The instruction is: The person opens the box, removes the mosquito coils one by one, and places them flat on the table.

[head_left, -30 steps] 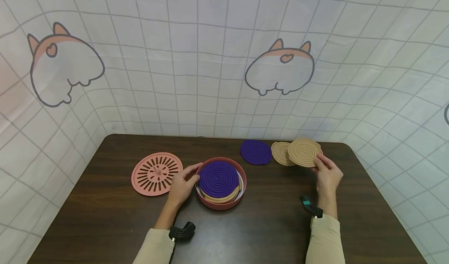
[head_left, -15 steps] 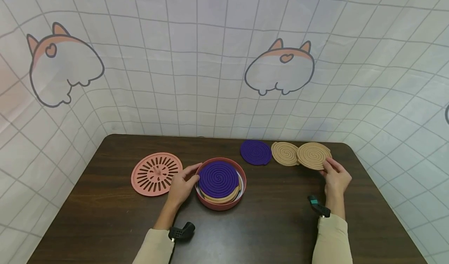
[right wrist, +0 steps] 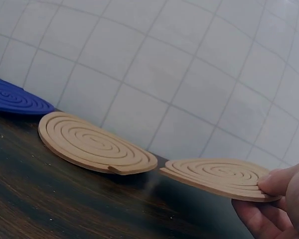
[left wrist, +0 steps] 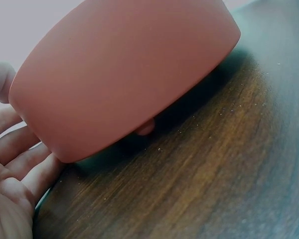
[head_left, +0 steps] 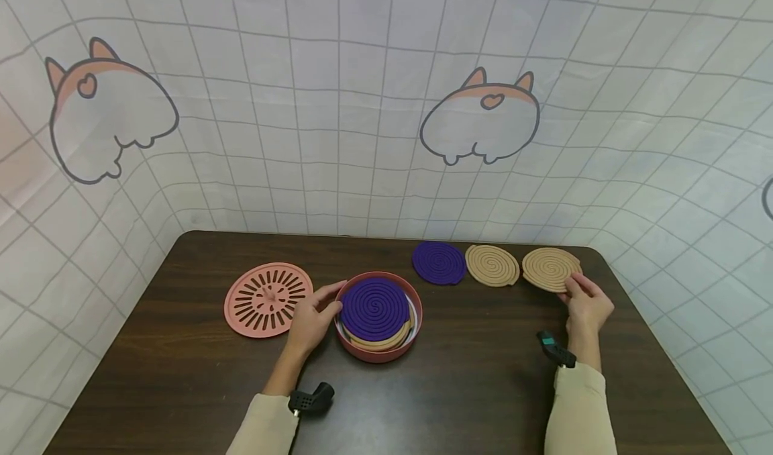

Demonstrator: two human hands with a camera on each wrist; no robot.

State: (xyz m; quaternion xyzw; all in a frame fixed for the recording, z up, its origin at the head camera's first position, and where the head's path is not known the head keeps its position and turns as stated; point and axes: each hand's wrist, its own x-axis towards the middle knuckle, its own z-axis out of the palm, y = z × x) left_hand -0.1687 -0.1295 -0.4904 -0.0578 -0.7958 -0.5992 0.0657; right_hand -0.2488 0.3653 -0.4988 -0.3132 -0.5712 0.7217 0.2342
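My right hand pinches a tan mosquito coil by its near right edge, thumb on top and fingers beneath. In the right wrist view this coil is held flat, low over the table. Just left of it lies a second tan coil, then a purple coil. My left hand holds the left side of a round red box, thumb at the rim and fingers along the outer wall. Inside the box a purple coil tops several tan ones.
A pink slotted lid lies left of the box, partly behind my left hand. All of it stands on a dark wooden table. A white gridded cloth rises right behind the table's far edge.
My right hand has moved right and lowered the tan coil, from overlapping the neighbouring coil to a spot beside it. My left hand stays at the box.
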